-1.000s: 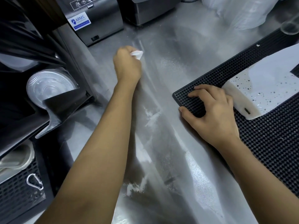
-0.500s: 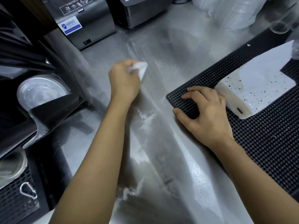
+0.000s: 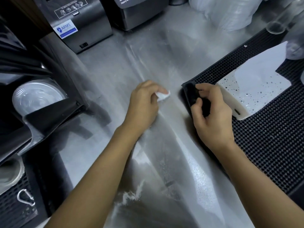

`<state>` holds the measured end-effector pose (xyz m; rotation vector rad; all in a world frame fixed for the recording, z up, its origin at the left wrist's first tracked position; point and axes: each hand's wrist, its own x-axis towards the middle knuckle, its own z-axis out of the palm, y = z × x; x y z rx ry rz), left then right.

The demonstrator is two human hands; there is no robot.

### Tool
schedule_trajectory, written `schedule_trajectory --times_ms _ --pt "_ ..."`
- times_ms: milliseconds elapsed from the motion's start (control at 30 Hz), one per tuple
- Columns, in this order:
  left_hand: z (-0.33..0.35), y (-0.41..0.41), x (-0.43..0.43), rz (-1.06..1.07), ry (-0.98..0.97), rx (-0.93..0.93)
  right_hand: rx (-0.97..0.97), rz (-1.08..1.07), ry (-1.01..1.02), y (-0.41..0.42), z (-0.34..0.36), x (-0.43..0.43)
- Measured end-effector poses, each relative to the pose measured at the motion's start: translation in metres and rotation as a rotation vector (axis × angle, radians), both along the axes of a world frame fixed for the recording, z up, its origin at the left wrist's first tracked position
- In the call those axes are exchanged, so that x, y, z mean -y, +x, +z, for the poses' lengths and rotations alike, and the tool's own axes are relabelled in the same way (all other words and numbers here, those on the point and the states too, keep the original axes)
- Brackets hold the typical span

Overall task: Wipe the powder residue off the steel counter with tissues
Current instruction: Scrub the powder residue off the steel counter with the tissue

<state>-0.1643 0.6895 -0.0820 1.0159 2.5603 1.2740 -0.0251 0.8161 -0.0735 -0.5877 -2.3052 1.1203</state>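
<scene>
Left hand (image 3: 141, 106) curled round tissue wad (image 3: 163, 96), tip pointing right, right hand (image 3: 212, 116) pinching mat (image 3: 271, 139)

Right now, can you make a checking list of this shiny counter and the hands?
Surface: steel counter, powder residue streaked nearest the person.
Job's things: tissue, crumpled.
Clutter: black mat carrying a white starred pack.
Grippers: left hand grips the tissue; right hand pinches the mat's raised corner.
Cables: nothing seen.
Surroundings: machines behind, lid stack at left.
</scene>
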Motion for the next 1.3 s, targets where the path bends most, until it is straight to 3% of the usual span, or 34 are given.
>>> schedule_trajectory --times_ms 100,233,400,533,900,967,1033,1133,1233,1300 --pt "0.012 -0.002 0.012 0.072 0.044 0.254 -0.052 -0.029 -0.026 0.0 -0.001 -0.003" --pt "0.023 -0.064 -0.024 0.264 0.083 0.107 -0.087 -0.057 -0.013 0.0 -0.003 -0.004" --pt "0.013 -0.089 -0.085 0.163 -0.069 0.097 -0.106 -0.066 -0.011 0.0 -0.004 -0.004" --pt "0.01 -0.07 -0.097 -0.052 -0.056 0.064 -0.12 -0.068 0.004 -0.001 -0.006 -0.005" --pt "0.007 -0.009 -0.011 -0.228 -0.045 0.014 -0.14 -0.075 0.016 -0.001 -0.005 -0.004" --pt "0.01 0.004 0.012 -0.264 -0.082 0.072 -0.135 -0.072 0.015 -0.001 -0.005 -0.004" --pt "0.018 0.007 0.028 -0.313 -0.153 0.25 -0.129 -0.07 0.013 -0.001 -0.005 -0.005" --pt "0.026 -0.014 0.024 -0.186 -0.036 0.424 -0.127 -0.062 0.003 -0.002 -0.006 -0.005" --pt "0.023 -0.038 -0.003 -0.044 0.047 0.282 -0.119 -0.062 -0.005 -0.002 -0.005 -0.005" --pt "0.018 -0.041 -0.022 -0.058 -0.01 0.217 -0.109 -0.067 0.0 -0.002 -0.005 -0.004"
